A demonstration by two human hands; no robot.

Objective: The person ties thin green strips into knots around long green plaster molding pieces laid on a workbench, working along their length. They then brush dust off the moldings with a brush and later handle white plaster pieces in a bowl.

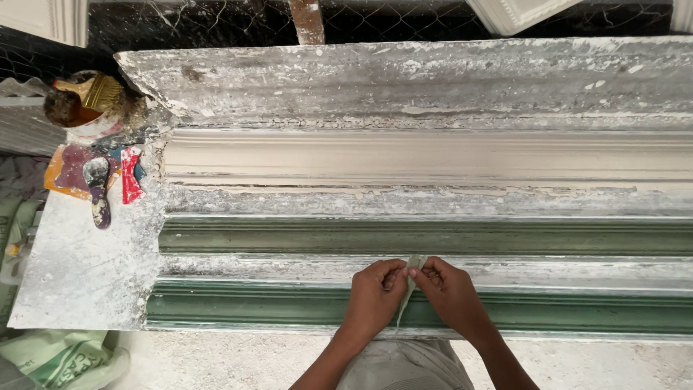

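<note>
- A pale fibre strand [408,285] is pinched between both hands over the green cornice mould [289,307], kept taut there.
- The left hand [375,289] and right hand [447,287] are pressed fingertip to fingertip.
- A paint tin [83,108] with brush [94,90] is kept beyond the mould's left end.

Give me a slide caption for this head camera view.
Both hands, left and right, pinch a pale fibre strip over a green mould.

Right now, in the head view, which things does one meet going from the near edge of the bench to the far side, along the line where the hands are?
Left hand and right hand pinching a pale strip → near green moulding → second green moulding → long white moulding → rough plaster-crusted slab → wire mesh.
</note>
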